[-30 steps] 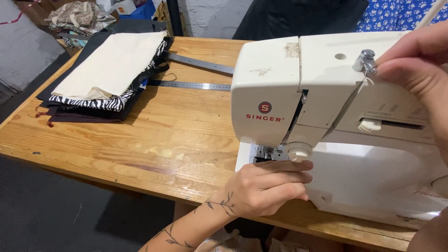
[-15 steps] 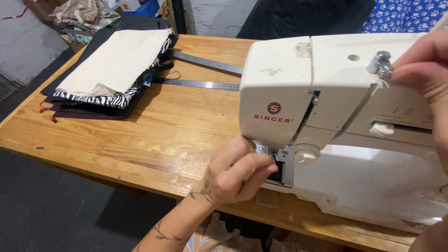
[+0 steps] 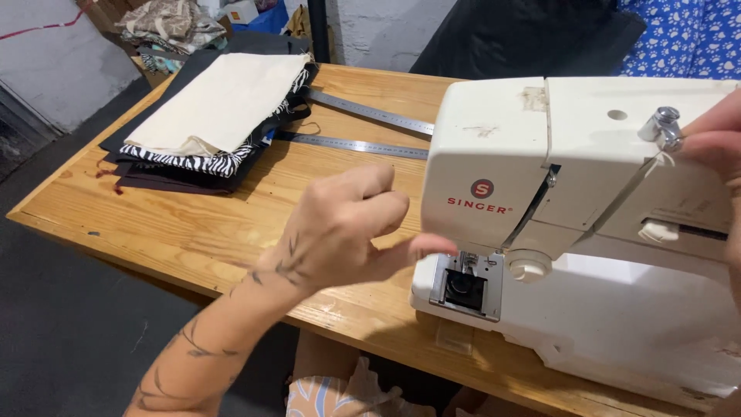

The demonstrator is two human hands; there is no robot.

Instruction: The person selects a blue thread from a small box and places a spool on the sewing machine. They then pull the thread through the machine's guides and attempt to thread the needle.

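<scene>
The left hand (image 3: pixel 347 232) has lifted off the needle area it covered a moment ago and now hovers centre frame, fingers loosely curled, holding nothing visible, thumb pointing at the needle plate (image 3: pixel 467 284). The white sewing machine (image 3: pixel 587 232) fills the right of the frame on the table (image 3: pixel 177 224). The right hand (image 3: pixel 714 147), at the right edge, pinches thread by the metal thread guide (image 3: pixel 664 127).

A stack of folded fabric (image 3: pixel 212 116) lies at the far left of the wooden table (image 3: pixel 154 224): a cream piece on top, a zebra-striped piece under it, dark cloth at the bottom. Just beside the stack, 2 metal rulers (image 3: pixel 363 127) lie flat on the wood, angled toward each other. Blue fabric with white paw prints (image 3: pixel 683 35) shows behind the table at the top right, next to black cloth (image 3: pixel 525 38).
</scene>
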